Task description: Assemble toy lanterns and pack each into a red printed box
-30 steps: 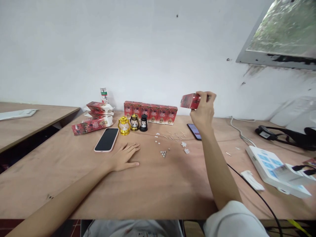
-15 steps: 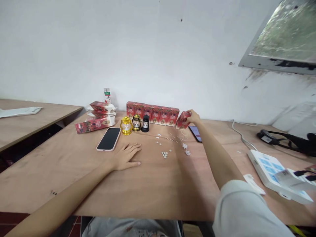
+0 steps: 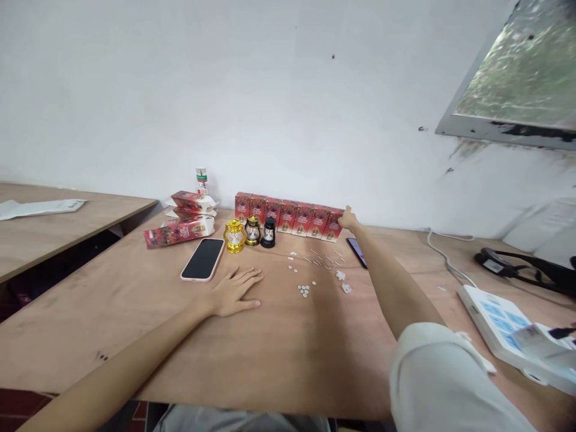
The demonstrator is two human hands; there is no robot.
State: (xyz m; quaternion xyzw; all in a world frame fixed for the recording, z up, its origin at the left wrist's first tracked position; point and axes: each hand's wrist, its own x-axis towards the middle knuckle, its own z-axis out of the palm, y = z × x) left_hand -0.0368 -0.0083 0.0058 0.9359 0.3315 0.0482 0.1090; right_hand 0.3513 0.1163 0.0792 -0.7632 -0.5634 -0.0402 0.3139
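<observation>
My right hand (image 3: 348,218) reaches to the far end of the table and is closed on the last red box (image 3: 333,225), which stands upright at the right end of a row of red boxes (image 3: 283,216) along the wall. My left hand (image 3: 234,291) lies flat on the wooden table (image 3: 279,354) with its fingers spread, holding nothing. Just beyond it are a phone in a pink case (image 3: 203,259) and three small lanterns: gold (image 3: 234,236), dark with gold trim (image 3: 252,230) and black (image 3: 269,233).
Small white round pieces (image 3: 305,290) and thin pins (image 3: 324,258) are scattered mid-table. A dark phone (image 3: 357,251) lies under my right arm. Flattened red cartons (image 3: 180,228) and a small bottle (image 3: 201,180) sit at the back left. A white device (image 3: 504,324), a black headset (image 3: 526,267) and a cable (image 3: 445,258) are on the right.
My right hand brought the red box down from the air and set it upright at the right end of the row. My left hand stayed flat on the table.
</observation>
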